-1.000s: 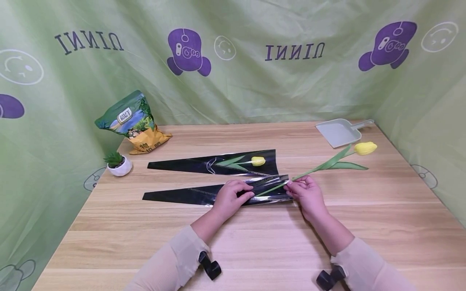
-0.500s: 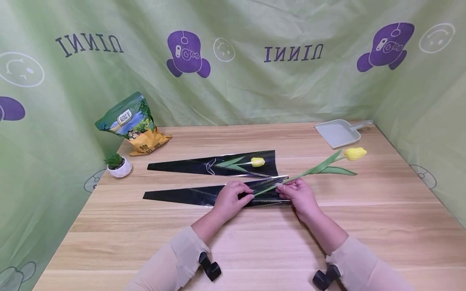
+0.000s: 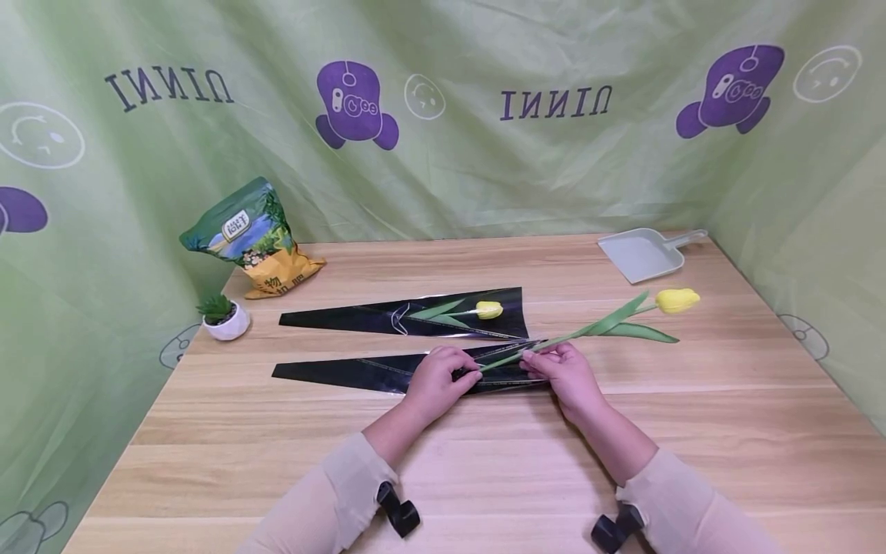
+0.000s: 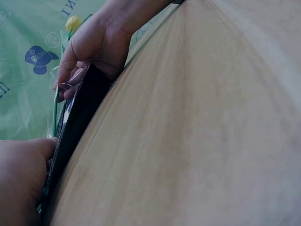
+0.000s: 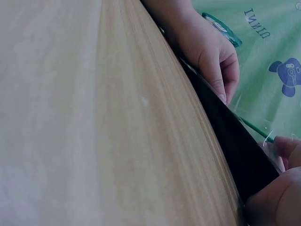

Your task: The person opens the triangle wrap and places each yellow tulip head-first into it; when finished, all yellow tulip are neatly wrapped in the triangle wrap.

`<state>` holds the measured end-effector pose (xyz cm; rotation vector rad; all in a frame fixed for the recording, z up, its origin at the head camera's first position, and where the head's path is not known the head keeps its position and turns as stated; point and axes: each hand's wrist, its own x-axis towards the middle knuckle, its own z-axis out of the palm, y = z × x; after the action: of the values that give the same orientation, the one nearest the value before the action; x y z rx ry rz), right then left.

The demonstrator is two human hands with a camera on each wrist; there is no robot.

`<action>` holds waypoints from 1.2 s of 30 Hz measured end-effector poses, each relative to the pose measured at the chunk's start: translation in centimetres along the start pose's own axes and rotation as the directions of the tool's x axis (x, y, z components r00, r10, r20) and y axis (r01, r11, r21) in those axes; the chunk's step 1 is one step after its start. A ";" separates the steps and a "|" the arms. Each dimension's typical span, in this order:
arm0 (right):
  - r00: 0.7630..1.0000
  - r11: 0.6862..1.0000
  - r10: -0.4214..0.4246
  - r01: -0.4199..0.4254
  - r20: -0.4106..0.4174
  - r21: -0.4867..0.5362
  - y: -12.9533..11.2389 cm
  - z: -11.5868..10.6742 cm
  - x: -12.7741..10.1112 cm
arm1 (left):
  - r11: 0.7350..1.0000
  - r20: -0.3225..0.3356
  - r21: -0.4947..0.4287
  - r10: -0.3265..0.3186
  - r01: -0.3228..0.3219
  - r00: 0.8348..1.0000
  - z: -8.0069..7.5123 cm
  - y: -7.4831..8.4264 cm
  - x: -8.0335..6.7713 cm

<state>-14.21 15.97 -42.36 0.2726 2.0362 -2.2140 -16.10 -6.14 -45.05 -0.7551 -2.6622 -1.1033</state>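
Note:
A yellow artificial tulip [image 3: 677, 301] with green leaves slants over the mouth of a black flower sleeve [image 3: 339, 371] with a clear front. My right hand [image 3: 564, 377] pinches its green stem between thumb and fingers, right at the sleeve's open end. In the left wrist view, clear film [image 4: 54, 75] shows around those fingertips. The left hand [image 3: 441, 378] grips the sleeve near its middle, thumb and index finger close together where the stem's lower end lies. Behind it rests a second black sleeve [image 3: 346, 317] with another yellow tulip [image 3: 489, 309] inside.
A small succulent in a white pot [image 3: 228, 322] stands at the left edge of the wooden table [image 3: 443, 477]. Beyond it leans a green and yellow bag [image 3: 259, 238]. A grey dustpan [image 3: 644, 254] lies at the back right, before a green printed curtain [image 3: 443, 177].
The right hand has moved left and slightly down with the tulip, bringing the bloom closer to the sleeve. My left hand stays at nearly the same spot on the sleeve.

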 end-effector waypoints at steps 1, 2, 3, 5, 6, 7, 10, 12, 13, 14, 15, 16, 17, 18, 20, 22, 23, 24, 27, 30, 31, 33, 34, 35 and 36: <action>1.000 1.000 0.000 0.000 0.006 -0.002 0.0 0.0 0.0 | 1.000 0.001 0.001 0.001 -0.001 1.000 0.0 0.0 0.0; 1.000 1.000 0.000 0.000 0.011 -0.003 0.0 0.0 0.0 | 1.000 0.001 0.002 0.003 -0.003 1.000 0.0 0.0 0.0; 1.000 1.000 0.001 -0.001 0.015 -0.003 0.0 0.0 0.0 | 1.000 0.002 0.004 0.003 -0.003 1.000 0.0 0.0 0.0; 1.000 1.000 -0.002 0.002 0.023 -0.005 0.0 0.0 0.0 | 1.000 0.006 0.008 -0.001 0.001 1.000 0.0 -0.1 0.0; 1.000 1.000 -0.004 0.004 0.024 -0.003 0.0 0.0 0.0 | 1.000 0.009 0.010 -0.003 0.003 1.000 0.0 -0.1 0.0; 1.000 1.000 -0.008 0.008 0.023 0.004 0.0 0.0 0.0 | 1.000 0.011 0.014 -0.006 0.006 1.000 0.0 -0.1 0.0; 1.000 1.000 -0.021 0.021 0.011 0.020 -0.1 0.0 -0.1 | 1.000 0.018 0.019 -0.016 0.016 1.000 0.0 0.0 0.0; 0.999 0.999 -0.031 0.031 -0.013 0.018 -0.2 -0.1 -0.1 | 1.000 0.021 0.022 -0.019 0.019 1.000 0.0 0.0 0.0; 0.999 0.999 -0.037 0.037 -0.028 0.017 -0.2 -0.1 -0.1 | 1.000 0.022 0.023 -0.020 0.020 1.000 0.0 0.0 0.0; 0.998 0.999 -0.042 0.043 -0.042 0.012 -0.3 -0.1 -0.2 | 0.999 0.022 0.025 -0.020 0.020 1.000 0.0 0.0 0.0; 0.997 0.999 -0.046 0.046 -0.058 0.005 -0.4 -0.2 -0.2 | 1.000 0.021 0.026 -0.018 0.018 1.000 0.0 0.0 0.0; 0.996 0.999 -0.050 0.051 -0.074 0.011 -0.5 -0.2 -0.3 | 1.000 0.021 0.024 -0.016 0.015 1.000 0.0 0.0 0.0; 0.994 0.998 -0.056 0.058 -0.090 0.016 -0.5 -0.3 -0.3 | 1.000 0.019 0.025 -0.014 0.014 1.000 0.0 0.0 0.0; 0.993 0.998 -0.062 0.064 -0.105 0.025 -0.6 -0.3 -0.3 | 1.000 0.018 0.026 -0.014 0.014 1.000 0.0 0.0 0.0; 0.988 0.996 -0.078 0.084 -0.129 0.038 -0.8 -0.4 -0.4 | 1.000 0.015 0.026 -0.012 0.011 1.000 0.0 -0.1 0.0; 0.983 0.994 -0.095 0.103 -0.157 0.046 -0.9 -0.5 -0.5 | 1.000 0.013 0.024 -0.010 0.010 1.000 0.0 -0.1 0.1; 0.980 0.993 -0.105 0.113 -0.171 0.040 -1.0 -0.6 -0.5 | 1.000 0.012 0.025 -0.010 0.010 1.000 0.0 -0.1 0.1; 0.976 0.992 -0.111 0.120 -0.186 0.037 -1.0 -0.7 -0.5 | 1.000 0.012 0.026 -0.009 0.009 1.000 0.0 -0.1 0.1; 0.965 0.990 -0.124 0.136 -0.231 0.040 -1.1 -0.9 -0.5 | 1.000 0.011 0.027 -0.004 0.004 1.000 0.0 -0.1 0.1; 0.955 0.987 -0.131 0.150 -0.267 0.053 -1.3 -1.3 -0.5 | 1.000 0.012 0.030 -0.004 0.004 1.000 0.0 0.0 0.1; 0.951 0.986 -0.133 0.155 -0.280 0.058 -1.4 -1.4 -0.5 | 1.000 0.013 0.030 -0.006 0.005 1.000 0.0 0.0 0.1; 0.943 0.983 -0.135 0.165 -0.305 0.074 -1.6 -1.7 -0.5 | 0.999 0.015 0.031 -0.008 0.008 1.000 0.0 0.0 0.1; 0.939 0.981 -0.135 0.172 -0.317 0.089 -1.7 -1.8 -0.5 | 0.999 0.016 0.032 -0.010 0.009 1.000 0.0 0.0 0.1; 0.934 0.978 -0.134 0.179 -0.331 0.108 -1.8 -2.0 -0.5 | 0.999 0.017 0.032 -0.011 0.011 1.000 0.0 0.0 0.1; 0.929 0.974 -0.132 0.187 -0.345 0.129 -1.9 -2.1 -0.5 | 0.999 0.018 0.033 -0.013 0.012 1.000 0.0 0.0 0.1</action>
<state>-14.03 18.23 -40.57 0.5539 2.1067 -2.5918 -16.16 -6.12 -45.03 -0.7477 -2.6968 -1.0581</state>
